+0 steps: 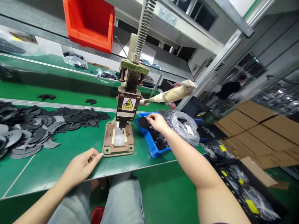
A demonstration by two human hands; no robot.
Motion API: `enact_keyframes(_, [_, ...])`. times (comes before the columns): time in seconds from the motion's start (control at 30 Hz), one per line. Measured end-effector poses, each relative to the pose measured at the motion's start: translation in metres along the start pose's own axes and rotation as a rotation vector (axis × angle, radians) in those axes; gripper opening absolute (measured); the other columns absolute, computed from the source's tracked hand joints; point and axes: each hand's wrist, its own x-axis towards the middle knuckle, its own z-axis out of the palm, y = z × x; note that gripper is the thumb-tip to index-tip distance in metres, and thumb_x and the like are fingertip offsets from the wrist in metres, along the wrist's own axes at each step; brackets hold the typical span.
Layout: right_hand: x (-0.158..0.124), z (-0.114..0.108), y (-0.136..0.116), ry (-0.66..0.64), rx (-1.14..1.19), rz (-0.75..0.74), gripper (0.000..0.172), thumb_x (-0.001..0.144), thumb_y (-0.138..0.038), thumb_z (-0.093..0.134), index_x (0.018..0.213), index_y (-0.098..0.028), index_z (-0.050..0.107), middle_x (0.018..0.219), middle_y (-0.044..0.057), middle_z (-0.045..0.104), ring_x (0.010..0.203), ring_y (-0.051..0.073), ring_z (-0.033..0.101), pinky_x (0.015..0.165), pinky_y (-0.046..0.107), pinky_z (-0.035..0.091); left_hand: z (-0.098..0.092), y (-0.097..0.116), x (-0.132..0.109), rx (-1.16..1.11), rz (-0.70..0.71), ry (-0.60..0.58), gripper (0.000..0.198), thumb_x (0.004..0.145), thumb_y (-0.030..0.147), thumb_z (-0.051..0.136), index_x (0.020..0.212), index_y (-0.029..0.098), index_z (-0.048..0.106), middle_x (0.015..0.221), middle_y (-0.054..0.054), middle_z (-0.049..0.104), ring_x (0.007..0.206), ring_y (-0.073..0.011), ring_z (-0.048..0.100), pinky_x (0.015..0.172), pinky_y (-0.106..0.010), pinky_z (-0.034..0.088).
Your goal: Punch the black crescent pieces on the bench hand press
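Note:
My right hand point(158, 122) is over the blue bin point(153, 150), its thumb and fingers pinching a flat black curved piece point(143, 122). Small black parts point(158, 140) lie inside that bin. Loosely curled, with nothing visible in it, my left hand point(81, 165) rests on the green table by the front left corner of the hand press point(118, 149). The thumb tip is at the edge of the press's base plate. A pale clear block point(119, 138) sits on the base under the ram. The press's wrapped lever point(173, 94) sticks out to the right.
On the left lies a heap of black curved pieces point(37, 127). An orange-red bin point(90, 23) hangs above at the shelf. Plastic-wrapped material point(183, 126) leans by the blue bin. Cardboard boxes point(254, 133) and a black crate of bagged parts point(247, 186) stand at right; a person point(230, 88) is beyond.

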Motion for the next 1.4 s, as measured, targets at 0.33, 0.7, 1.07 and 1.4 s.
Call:
enact_keyframes(0.33, [0.127,-0.027,0.049,0.207,-0.393,0.149,0.043,0.101,-0.043,0.055,0.134,-0.018,0.068,0.133,0.016,0.074,0.127,0.031,0.065,0.117,0.048,0.048,0.001,0.011,0.002,0.062,0.012,0.044,0.044,0.101,0.064,0.054,0.079,0.026,0.059,0.064,0.004,0.055,0.061,-0.0169,0.054,0.061,-0.026,0.043])
enact_keyframes(0.7, [0.022,-0.001,0.081,-0.392,-0.443,0.074,0.039,0.099,-0.046,0.07,0.127,-0.019,0.068,0.126,0.008,0.073,0.111,0.02,0.072,0.102,0.045,0.062,-0.002,0.007,0.002,0.099,0.059,0.033,0.051,0.107,0.059,0.042,0.069,0.024,0.042,0.064,0.004,0.051,0.061,-0.0159,0.053,0.064,-0.027,0.041])
enact_keyframes(1.07, [-0.035,0.011,0.08,-0.365,-0.523,0.153,0.042,0.1,-0.045,0.067,0.133,-0.019,0.064,0.136,0.01,0.068,0.12,0.023,0.069,0.103,0.048,0.062,0.0,0.009,-0.002,0.167,0.052,0.007,0.051,0.105,0.065,0.042,0.073,0.025,0.045,0.064,0.005,0.049,0.064,-0.0163,0.054,0.064,-0.026,0.04])
enact_keyframes(1.4, [-0.065,-0.012,0.077,-0.091,-0.32,0.165,0.039,0.101,-0.047,0.065,0.13,-0.02,0.067,0.139,0.01,0.068,0.127,0.024,0.066,0.112,0.052,0.056,-0.002,0.019,-0.007,0.215,0.056,0.034,0.049,0.105,0.062,0.043,0.074,0.025,0.048,0.063,0.005,0.054,0.063,-0.0164,0.054,0.063,-0.026,0.038])
